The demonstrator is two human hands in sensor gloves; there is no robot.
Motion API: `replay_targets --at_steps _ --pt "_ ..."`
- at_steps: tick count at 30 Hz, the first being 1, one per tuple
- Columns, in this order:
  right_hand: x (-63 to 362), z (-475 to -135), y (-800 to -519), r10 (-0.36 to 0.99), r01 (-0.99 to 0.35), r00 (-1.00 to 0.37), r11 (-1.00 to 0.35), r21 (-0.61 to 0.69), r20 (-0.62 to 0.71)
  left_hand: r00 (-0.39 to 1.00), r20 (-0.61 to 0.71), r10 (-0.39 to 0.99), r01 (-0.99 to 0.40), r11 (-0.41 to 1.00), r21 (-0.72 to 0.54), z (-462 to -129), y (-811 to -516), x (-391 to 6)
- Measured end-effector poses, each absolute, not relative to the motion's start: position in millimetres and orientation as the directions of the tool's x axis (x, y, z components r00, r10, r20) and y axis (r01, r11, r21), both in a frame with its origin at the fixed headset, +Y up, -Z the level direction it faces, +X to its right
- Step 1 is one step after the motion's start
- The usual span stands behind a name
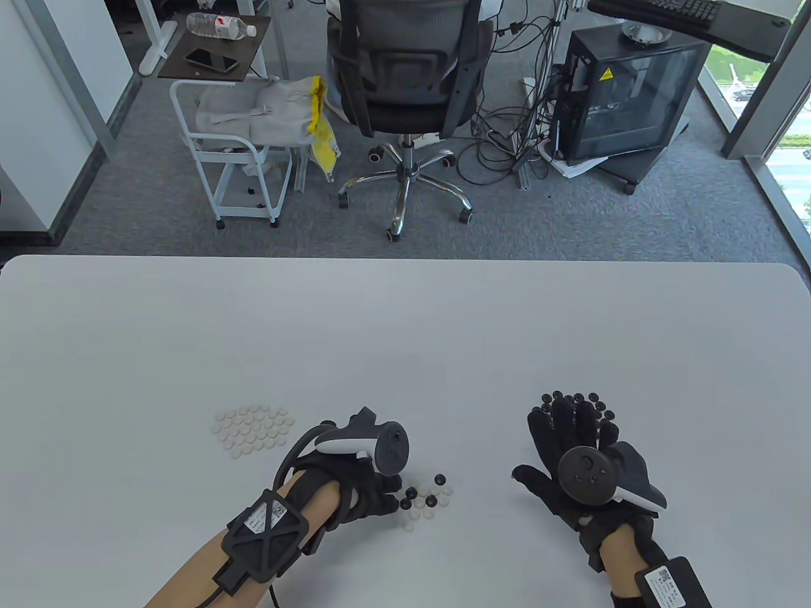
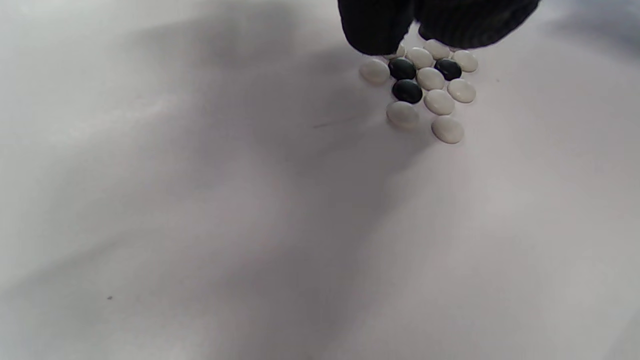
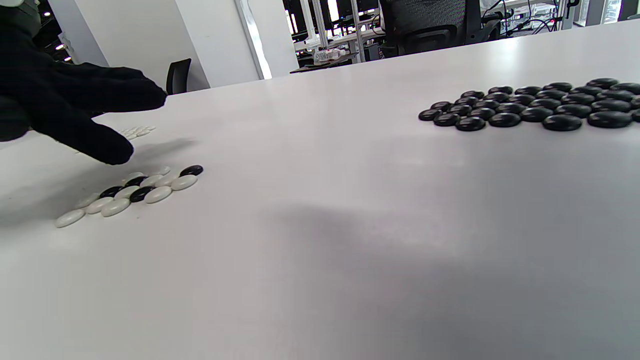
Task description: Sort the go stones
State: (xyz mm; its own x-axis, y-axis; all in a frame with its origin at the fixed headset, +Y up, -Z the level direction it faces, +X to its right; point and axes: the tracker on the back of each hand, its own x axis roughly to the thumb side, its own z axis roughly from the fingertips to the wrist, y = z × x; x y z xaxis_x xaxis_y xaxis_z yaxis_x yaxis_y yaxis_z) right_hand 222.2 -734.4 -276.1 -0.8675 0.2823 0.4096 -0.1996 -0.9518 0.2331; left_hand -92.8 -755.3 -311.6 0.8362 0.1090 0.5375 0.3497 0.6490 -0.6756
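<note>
A small mixed cluster of black and white Go stones point(image 1: 426, 497) point(image 2: 425, 85) point(image 3: 135, 190) lies on the white table point(image 1: 405, 329) at front centre. My left hand point(image 1: 398, 494) point(image 2: 412, 25) point(image 3: 135, 125) hovers at the cluster's left edge with its fingertips just above the stones and nothing visibly pinched. A sorted patch of white stones point(image 1: 253, 430) point(image 3: 136, 131) lies to the left. A patch of black stones point(image 1: 593, 398) point(image 3: 530, 107) lies at the right. My right hand point(image 1: 570, 430) lies flat with spread fingers, its fingertips at that patch.
The wide far half of the table carries nothing. Beyond its far edge stand an office chair point(image 1: 405, 76), a white trolley point(image 1: 234, 145) and a computer case point(image 1: 627, 95) on the carpet.
</note>
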Motion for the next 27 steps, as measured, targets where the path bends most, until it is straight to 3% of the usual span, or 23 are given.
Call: replay_targets --at_steps 6,10,19,22,27 --pt "222 -276 -735 0.284 -0.199 -0.869 -0.95 0.239 0.405 0.824 0.562 0.074 0.396 0.634 -0.664 -306 -770 -89" --pt "223 -275 -733 0.286 -0.205 -0.867 -0.951 0.232 0.407 0.841 0.539 0.039 0.391 0.644 -0.658 -300 -767 -110" --pt "223 -276 -733 0.287 -0.204 -0.867 -0.95 0.236 0.408 0.965 0.264 0.013 0.187 0.673 -0.715 -279 -768 -233" --pt "222 -276 -733 0.286 -0.201 -0.868 -0.95 0.239 0.407 0.984 0.171 -0.053 0.161 0.689 -0.707 -276 -770 -270" --pt "222 -276 -734 0.284 -0.196 -0.87 -0.949 0.245 0.404 0.996 0.08 -0.047 0.09 0.695 -0.714 -280 -774 -299"
